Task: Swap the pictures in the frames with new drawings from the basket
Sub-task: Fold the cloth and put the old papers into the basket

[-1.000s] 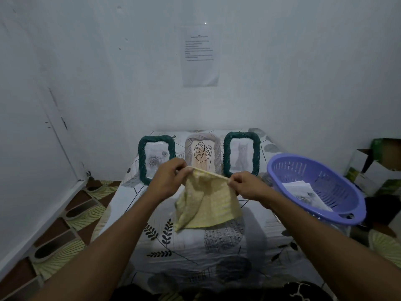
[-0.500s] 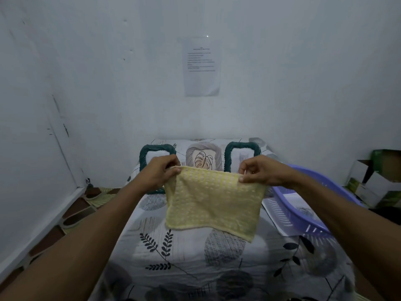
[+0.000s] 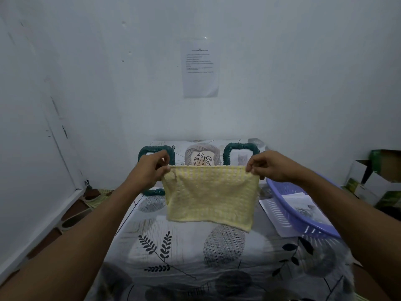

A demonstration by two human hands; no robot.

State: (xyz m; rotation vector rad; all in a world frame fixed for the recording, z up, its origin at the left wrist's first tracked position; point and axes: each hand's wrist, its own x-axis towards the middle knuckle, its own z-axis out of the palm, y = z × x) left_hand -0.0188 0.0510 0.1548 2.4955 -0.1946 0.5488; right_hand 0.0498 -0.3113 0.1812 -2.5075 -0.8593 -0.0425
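Observation:
A yellow checked cloth (image 3: pixel 210 196) hangs spread flat in the air above the table. My left hand (image 3: pixel 149 170) pinches its upper left corner and my right hand (image 3: pixel 269 166) pinches its upper right corner. Behind the cloth stand three frames against the wall: a green woven frame (image 3: pixel 152 149) on the left, a grey frame with a leaf drawing (image 3: pixel 202 153) in the middle, and a green frame with a cat picture (image 3: pixel 240 152) on the right. Their lower parts are hidden. A purple basket (image 3: pixel 303 222) with paper drawings (image 3: pixel 301 203) sits at the right.
The table wears a white sheet with leaf prints (image 3: pixel 195 246). A printed paper (image 3: pixel 200 68) is taped to the wall. Cardboard boxes (image 3: pixel 377 177) stand at the far right. Patterned floor tiles (image 3: pixel 76 211) show at the left, beside the wall.
The cloth went from bunched between my hands to stretched out flat; my hands moved apart and rose. The view tilted up, so the frames and basket sit lower.

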